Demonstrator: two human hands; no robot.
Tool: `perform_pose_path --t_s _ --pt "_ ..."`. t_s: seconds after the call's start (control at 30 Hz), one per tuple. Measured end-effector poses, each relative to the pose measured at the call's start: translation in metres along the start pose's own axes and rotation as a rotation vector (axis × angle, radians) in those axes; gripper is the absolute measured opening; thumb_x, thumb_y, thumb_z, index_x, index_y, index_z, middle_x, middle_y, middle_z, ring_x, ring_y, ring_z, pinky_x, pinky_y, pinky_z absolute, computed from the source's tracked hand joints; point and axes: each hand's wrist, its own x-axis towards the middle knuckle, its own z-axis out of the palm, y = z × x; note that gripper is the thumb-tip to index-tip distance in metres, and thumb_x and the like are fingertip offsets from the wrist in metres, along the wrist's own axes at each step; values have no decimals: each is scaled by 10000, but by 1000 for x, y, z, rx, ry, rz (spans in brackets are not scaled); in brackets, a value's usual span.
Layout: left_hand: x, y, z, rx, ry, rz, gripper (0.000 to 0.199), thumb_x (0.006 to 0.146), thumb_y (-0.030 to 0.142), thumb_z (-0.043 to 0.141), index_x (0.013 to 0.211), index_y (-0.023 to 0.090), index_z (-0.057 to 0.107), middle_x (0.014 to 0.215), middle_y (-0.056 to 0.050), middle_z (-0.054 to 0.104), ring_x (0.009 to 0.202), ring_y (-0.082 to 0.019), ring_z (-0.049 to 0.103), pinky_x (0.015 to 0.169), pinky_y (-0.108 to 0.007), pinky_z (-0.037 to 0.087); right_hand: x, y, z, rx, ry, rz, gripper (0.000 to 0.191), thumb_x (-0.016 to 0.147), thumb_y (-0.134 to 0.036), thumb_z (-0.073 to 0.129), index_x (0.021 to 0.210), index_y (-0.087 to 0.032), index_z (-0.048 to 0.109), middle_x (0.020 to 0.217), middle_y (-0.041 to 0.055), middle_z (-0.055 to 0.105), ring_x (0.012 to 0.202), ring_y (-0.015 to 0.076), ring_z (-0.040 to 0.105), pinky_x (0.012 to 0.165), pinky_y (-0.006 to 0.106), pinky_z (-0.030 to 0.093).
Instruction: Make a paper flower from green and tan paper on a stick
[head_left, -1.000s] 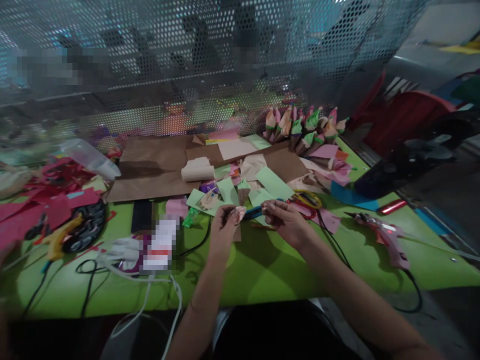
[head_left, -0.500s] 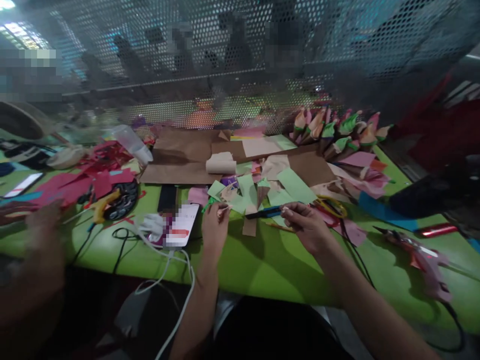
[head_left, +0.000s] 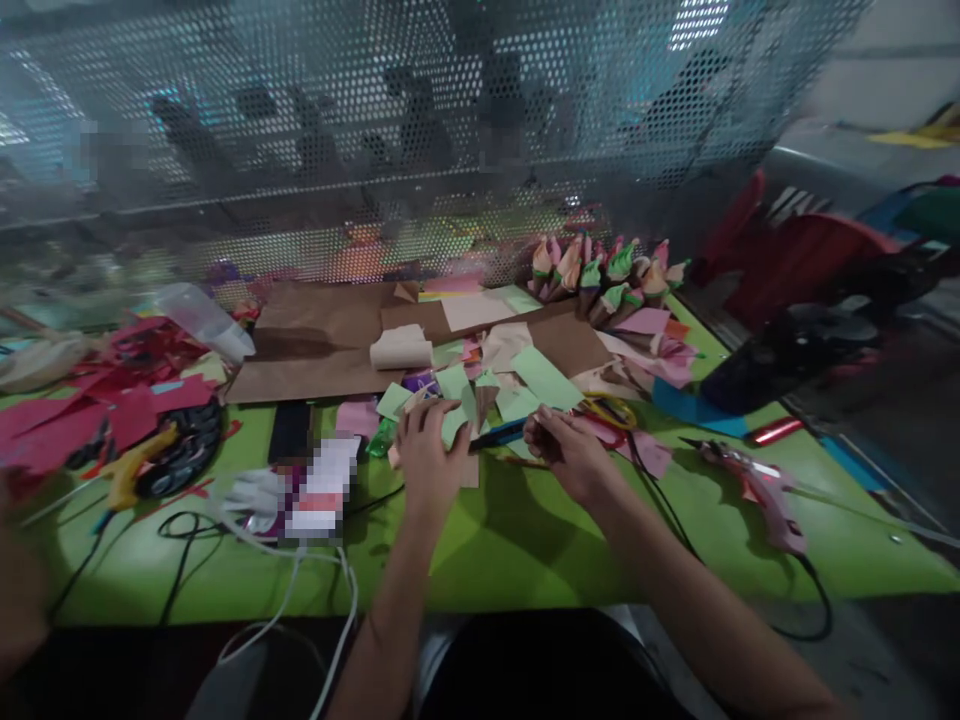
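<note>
My left hand [head_left: 429, 445] is over the paper scraps with its thumb apart from its bent fingers. Nothing shows in its grip; whether the fingertips touch the scraps is hidden. My right hand [head_left: 566, 450] is closed in a pinch, and what sits between its fingertips is too small to make out. Between the hands lies a slim black and blue tool [head_left: 496, 435]. Light green paper [head_left: 544, 378] and a small brown paper cone [head_left: 486, 402] are just beyond. Yellow-handled scissors [head_left: 611, 410] rest beside my right hand.
Finished paper cones [head_left: 619, 270] stand at the back right. A pink glue gun [head_left: 765, 490] lies right, a yellow glue gun [head_left: 139, 465] left. A phone [head_left: 324, 490] with a white cable, brown paper [head_left: 322, 330] and red scraps [head_left: 142, 370] spread around. A perforated metal panel [head_left: 300, 200] rises behind.
The view has swung to the right. My left hand has gone from a pinch on a small pale piece to spread fingers over the scraps. My right hand keeps its pinch.
</note>
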Motion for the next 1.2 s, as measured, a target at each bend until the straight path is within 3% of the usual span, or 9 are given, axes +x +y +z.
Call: perform_pose_path --t_s 0.17,0.27,0.43,0.53,0.7,0.9,1.2 --pt "25 19 18 -232 -118 -12 178 865 230 629 1034 235 686 1078 -81 720 1086 -273 611 956 -400 446 0 -2 1 -8 -19 -15 490 571 -629 874 615 -206 630 596 -18 590 551 107 460 512 265 325" --pt "34 22 28 -409 -163 -59 160 894 285 606 1009 214 691 1016 -83 733 1003 -250 639 892 -364 470 -1 -4 0 -10 -24 -19 424 550 -542 914 653 -204 679 632 -20 605 551 94 438 508 255 301" --pt "30 16 35 -508 -126 -106 145 876 269 622 973 213 714 975 -62 747 955 -217 647 860 -326 473 2 -5 -3 -1 -7 -20 396 504 -447 943 756 -207 755 681 -8 644 554 87 431 513 253 292" --pt "27 9 35 -523 -126 -141 134 854 224 625 949 205 718 972 -61 749 934 -209 651 864 -325 485 4 -3 -4 23 -11 -10 400 548 -456 923 806 -194 765 698 6 653 542 84 410 506 259 284" --pt "28 2 34 -527 -134 -128 132 849 216 624 947 211 712 972 -61 745 919 -205 655 852 -323 496 3 -3 -5 68 -26 1 385 608 -499 898 664 -193 670 646 -9 587 517 79 356 477 257 241" --pt "28 -3 35 -427 -111 -103 152 857 227 617 974 217 713 961 -65 741 929 -217 647 810 -320 478 0 -6 -3 108 -43 7 384 502 -372 966 647 -215 647 620 -52 497 525 78 340 488 246 271" --pt "29 -14 41 -205 -143 -101 199 848 217 611 1034 214 683 931 -72 733 914 -236 639 861 -361 476 0 -3 -6 98 -50 30 359 601 -501 911 715 -212 731 688 9 616 549 93 370 481 261 252"
